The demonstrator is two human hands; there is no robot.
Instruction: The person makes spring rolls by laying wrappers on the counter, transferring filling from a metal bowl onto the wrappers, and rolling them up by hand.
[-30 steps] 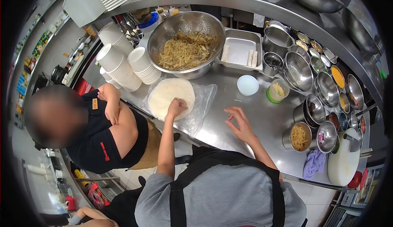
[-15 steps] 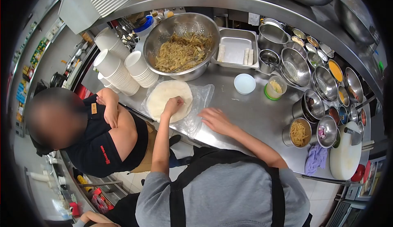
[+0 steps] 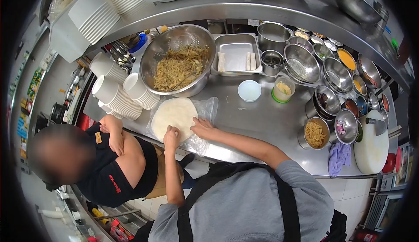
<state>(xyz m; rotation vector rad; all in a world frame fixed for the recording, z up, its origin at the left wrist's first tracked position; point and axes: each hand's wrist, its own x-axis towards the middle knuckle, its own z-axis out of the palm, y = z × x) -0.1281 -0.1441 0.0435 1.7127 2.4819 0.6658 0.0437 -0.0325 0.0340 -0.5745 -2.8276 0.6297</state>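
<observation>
A stack of pale round spring roll wrappers (image 3: 172,113) lies on a clear plastic bag (image 3: 210,107) on the steel counter. At the stack's near edge, the fingers of my left hand (image 3: 172,134) are pinched together on a wrapper. My right hand (image 3: 202,127) pinches the right edge, thumb and fingers closed. How many sheets are between the fingers is hidden. Behind the stack stands a large perforated steel bowl (image 3: 208,74) of shredded cooked filling (image 3: 181,66). White rolls (image 3: 250,61) lie in a steel tray (image 3: 238,37) at the back.
White tubs (image 3: 114,94) stand stacked at the left, near a person with folded arms (image 3: 126,155). A pale blue bowl (image 3: 249,91) and a green-based cup (image 3: 283,90) sit right of centre. Several steel bowls (image 3: 302,63), a purple cloth (image 3: 339,159) and a round white board (image 3: 371,152) fill the right side.
My left hand has moved from the middle of the wrappers to their near edge. My right hand has come left from above the counter and closed on the right edge. The camera view has shifted.
</observation>
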